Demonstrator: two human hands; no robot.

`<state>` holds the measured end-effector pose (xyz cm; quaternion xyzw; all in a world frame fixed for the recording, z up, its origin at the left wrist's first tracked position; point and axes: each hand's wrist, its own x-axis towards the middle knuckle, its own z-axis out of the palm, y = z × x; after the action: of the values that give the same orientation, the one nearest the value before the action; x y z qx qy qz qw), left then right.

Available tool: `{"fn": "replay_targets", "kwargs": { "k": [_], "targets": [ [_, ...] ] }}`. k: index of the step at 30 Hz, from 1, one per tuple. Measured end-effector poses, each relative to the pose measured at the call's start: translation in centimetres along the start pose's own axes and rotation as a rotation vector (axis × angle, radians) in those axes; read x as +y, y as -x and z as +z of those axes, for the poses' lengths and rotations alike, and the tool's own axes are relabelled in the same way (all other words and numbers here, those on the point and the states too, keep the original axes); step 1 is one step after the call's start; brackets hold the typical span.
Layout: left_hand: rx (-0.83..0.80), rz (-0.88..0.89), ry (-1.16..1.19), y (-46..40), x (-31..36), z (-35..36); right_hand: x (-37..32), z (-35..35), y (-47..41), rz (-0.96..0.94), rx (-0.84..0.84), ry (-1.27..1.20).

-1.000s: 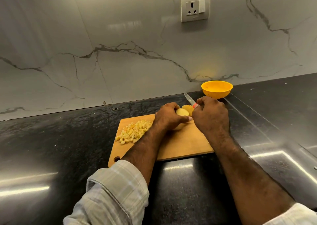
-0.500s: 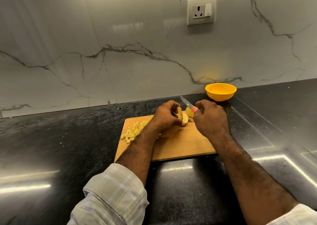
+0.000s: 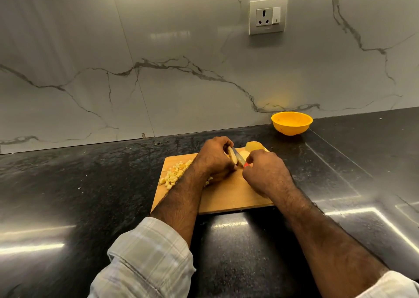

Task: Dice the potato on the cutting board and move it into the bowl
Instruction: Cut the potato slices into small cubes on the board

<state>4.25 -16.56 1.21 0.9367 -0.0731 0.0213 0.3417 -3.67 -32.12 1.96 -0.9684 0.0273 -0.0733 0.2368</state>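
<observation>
A wooden cutting board [image 3: 229, 197] lies on the black counter. My left hand [image 3: 214, 159] pinches an upright potato slice [image 3: 232, 155] at the board's far side. My right hand [image 3: 265, 173] grips a knife [image 3: 239, 158] with a red handle, its blade lying between that slice and another pale piece [image 3: 244, 154]. A larger potato chunk [image 3: 254, 146] sits at the board's far right corner. A heap of diced potato [image 3: 174, 175] lies on the board's left part, partly hidden by my left forearm. The yellow bowl [image 3: 291, 123] stands beyond the board, to the right, against the wall.
The black stone counter [image 3: 90, 195] stretches wide to both sides of the board. A marble-patterned wall [image 3: 158, 70] rises right behind, with a power socket [image 3: 268, 16] above the bowl.
The knife has come down and back from above the potato to between the pieces. A slice now stands separated in my left hand. The camera has tilted a little.
</observation>
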Motion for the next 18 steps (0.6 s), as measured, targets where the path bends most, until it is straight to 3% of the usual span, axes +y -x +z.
{"fn": "replay_targets", "kwargs": {
  "k": [18],
  "targets": [
    [-0.063, -0.04, -0.343, 1.0, -0.1, -1.2, -1.2, 0.0, 0.6, -0.036, -0.111, 0.136]
  ]
}}
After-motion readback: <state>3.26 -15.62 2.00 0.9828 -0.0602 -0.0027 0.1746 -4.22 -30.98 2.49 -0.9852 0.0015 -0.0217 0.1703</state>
